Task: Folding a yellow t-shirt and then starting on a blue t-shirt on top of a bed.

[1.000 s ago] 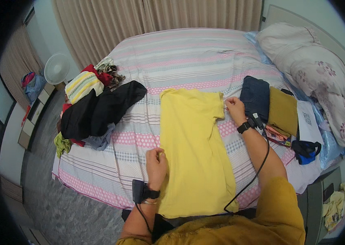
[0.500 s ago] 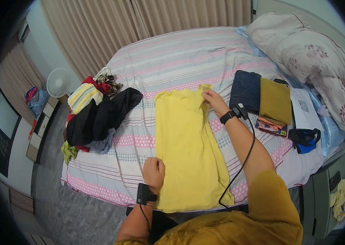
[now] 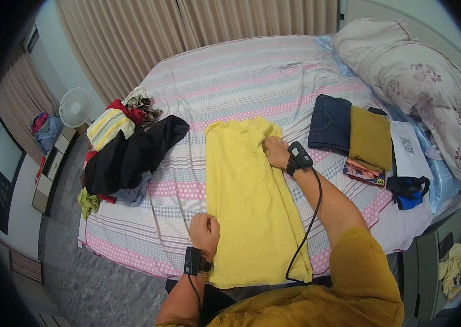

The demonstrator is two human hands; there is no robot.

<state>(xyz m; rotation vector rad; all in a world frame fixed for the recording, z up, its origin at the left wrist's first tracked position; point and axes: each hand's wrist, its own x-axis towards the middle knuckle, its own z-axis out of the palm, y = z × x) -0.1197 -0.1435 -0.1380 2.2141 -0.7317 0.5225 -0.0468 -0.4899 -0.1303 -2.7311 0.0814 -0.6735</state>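
1. bed [image 3: 230, 76]: patterned, carries the clothes.
2. quilt [image 3: 399, 82]: bunched at the far right, well apart from the shirt.
3. shirt [image 3: 241, 212]: yellow, laid flat at the bed's near side, between heap and folded clothes. its upper right is turned in and rumpled; it looks part-folded, its length not yet doubled over.
4. heap [image 3: 124, 169]: at the left, loose, black cloth on top; seemingly left to fold.
5. jeans [image 3: 330, 124] and mustard garment [image 3: 370, 136]: at the right, flat and neat, so apparently done.
6. right hand [image 3: 277, 153]: fingers curled against the shirt's upper right edge; i cannot tell if they pinch it.
7. left hand [image 3: 204, 233]: fingers bent at the left edge; grip hidden.
8. pouch [image 3: 408, 193]: blue and black, beyond the folded clothes, out of the way.
9. cable [image 3: 302, 245]: hangs from the right wrist across the shirt's lower right edge, and could snag.
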